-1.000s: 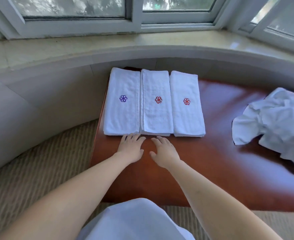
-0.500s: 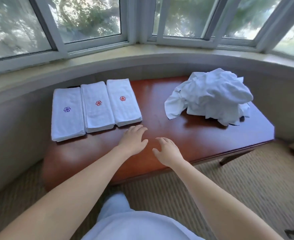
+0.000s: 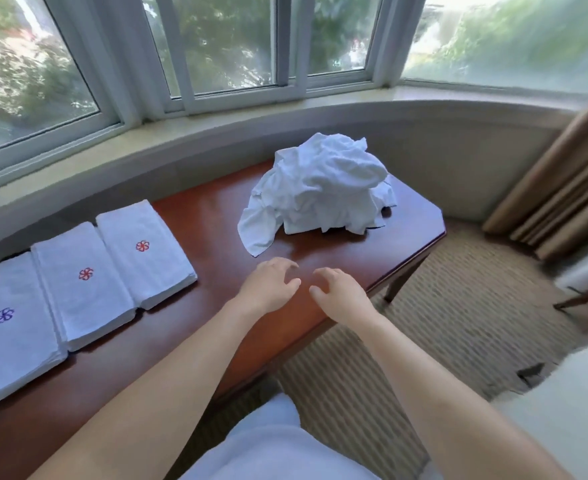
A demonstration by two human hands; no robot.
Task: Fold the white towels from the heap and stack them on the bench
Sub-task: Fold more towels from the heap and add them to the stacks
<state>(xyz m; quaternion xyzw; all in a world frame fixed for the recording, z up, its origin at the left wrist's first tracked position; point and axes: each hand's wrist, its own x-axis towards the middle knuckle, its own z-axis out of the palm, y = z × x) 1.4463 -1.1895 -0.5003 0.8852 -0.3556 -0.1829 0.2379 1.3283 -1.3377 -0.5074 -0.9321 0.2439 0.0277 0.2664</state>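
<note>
Nearest the camera, a white-clothed lap (image 3: 278,452) fills the bottom edge, and two bare forearms reach forward from it over the front of the dark red wooden bench (image 3: 216,216). The left hand (image 3: 268,287) and the right hand (image 3: 341,292) are side by side, a small gap between them, above the bench's front right part. Both have loosely curled fingers and grasp nothing; whether they touch the wood cannot be told.

To the left, three stacks of folded white towels lie in a row on the bench, sides touching or nearly so. The leftmost stack (image 3: 11,327) bears a purple flower emblem and runs out of the left edge of the view. The middle stack (image 3: 81,285) and the right stack (image 3: 143,251) each bear a red flower emblem.

Beyond the hands, near the bench's far right corner, sits the heap of unfolded white towels (image 3: 320,188), crumpled, with one corner trailing towards the hands but not reaching them. It is well apart from the folded stacks.

Patterned beige carpet (image 3: 458,306) lies right of the bench, and tan curtains (image 3: 562,188) hang at the right edge. Behind everything curve a pale sill (image 3: 216,123) and white-framed windows (image 3: 233,46) with greenery outside.
</note>
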